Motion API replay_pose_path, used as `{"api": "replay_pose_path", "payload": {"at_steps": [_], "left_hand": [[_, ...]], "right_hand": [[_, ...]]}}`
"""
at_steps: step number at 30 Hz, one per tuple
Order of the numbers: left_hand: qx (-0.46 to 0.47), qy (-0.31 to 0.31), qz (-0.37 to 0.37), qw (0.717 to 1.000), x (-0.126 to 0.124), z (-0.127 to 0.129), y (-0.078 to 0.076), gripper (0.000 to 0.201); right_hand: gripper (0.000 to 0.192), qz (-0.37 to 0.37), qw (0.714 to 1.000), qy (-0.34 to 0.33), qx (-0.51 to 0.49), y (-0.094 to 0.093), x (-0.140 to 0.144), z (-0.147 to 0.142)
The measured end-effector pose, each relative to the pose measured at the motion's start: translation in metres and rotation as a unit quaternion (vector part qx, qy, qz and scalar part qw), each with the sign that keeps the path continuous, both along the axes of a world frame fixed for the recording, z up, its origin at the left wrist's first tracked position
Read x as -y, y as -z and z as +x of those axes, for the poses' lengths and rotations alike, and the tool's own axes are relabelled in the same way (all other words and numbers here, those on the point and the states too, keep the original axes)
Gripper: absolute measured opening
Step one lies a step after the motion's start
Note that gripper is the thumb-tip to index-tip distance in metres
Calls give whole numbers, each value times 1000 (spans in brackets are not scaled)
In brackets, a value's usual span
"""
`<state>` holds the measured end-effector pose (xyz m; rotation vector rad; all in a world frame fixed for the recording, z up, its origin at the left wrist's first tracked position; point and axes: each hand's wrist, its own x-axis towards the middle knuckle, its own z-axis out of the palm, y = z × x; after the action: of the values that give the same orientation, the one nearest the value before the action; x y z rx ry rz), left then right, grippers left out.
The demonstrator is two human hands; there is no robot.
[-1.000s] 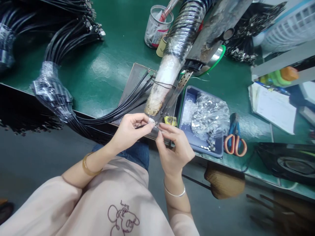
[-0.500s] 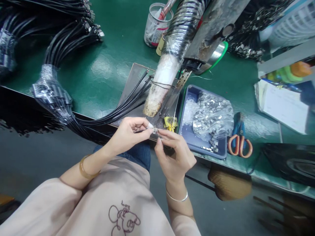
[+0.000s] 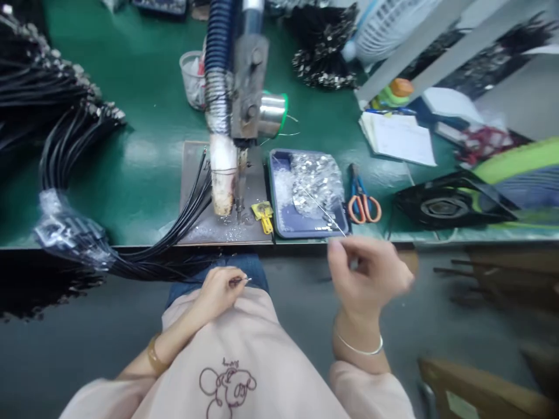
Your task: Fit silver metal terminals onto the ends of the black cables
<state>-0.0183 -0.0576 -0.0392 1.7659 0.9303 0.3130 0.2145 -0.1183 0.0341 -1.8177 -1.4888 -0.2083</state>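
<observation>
My left hand (image 3: 222,286) is closed in front of my lap. A black cable (image 3: 237,281) with a small silvery tip pokes out from its fingers. My right hand (image 3: 371,270), smeared by motion, hangs past the table's front edge, just below the blue tray (image 3: 278,224). From its pinched thumb and fingers a thin silvery rod (image 3: 325,211) points up and left across the tray. Small metal connectors (image 3: 321,183) in a clear bag fill much of that tray. Left of it, a soldering iron tip (image 3: 239,209) points down beside a white-ended hose (image 3: 222,183).
Bundled black cables (image 3: 65,139) cover the left side. A small yellow piece (image 3: 262,217) lies on the grey board (image 3: 205,231). Orange-handled pliers (image 3: 364,206), a solder spool (image 3: 273,113), a plastic cup (image 3: 192,78), a notepad (image 3: 399,137) and a black fan-like object (image 3: 449,203) stand around.
My hands were together at the board's front edge and have come apart. The left drew back toward my lap with the cable; the right moved right. The view has shifted too.
</observation>
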Motion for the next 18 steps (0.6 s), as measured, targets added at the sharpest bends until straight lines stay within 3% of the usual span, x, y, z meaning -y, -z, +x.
{"api": "replay_pose_path", "payload": {"at_steps": [3, 6, 9, 12, 14, 18], "left_hand": [[59, -69, 43, 995, -1, -8, 0, 13], [117, -126, 130, 977, -14, -16, -16, 15], [117, -181, 274, 937, -37, -22, -32, 14], [51, -228, 391, 890, -64, -26, -37, 17], [-4, -232, 419, 878, -80, -27, -34, 24], [-50, -268, 402, 874, -102, -25, -25, 32]], "right_hand": [[14, -77, 995, 20, 63, -13, -18, 23], [11, -156, 985, 44, 59, -2, -36, 51], [13, -175, 983, 40, 31, 13, -51, 67], [15, -179, 983, 25, 30, 17, -63, 71], [17, -185, 982, 12, 33, 14, -68, 70], [19, -198, 980, -14, 33, 9, -73, 69]]}}
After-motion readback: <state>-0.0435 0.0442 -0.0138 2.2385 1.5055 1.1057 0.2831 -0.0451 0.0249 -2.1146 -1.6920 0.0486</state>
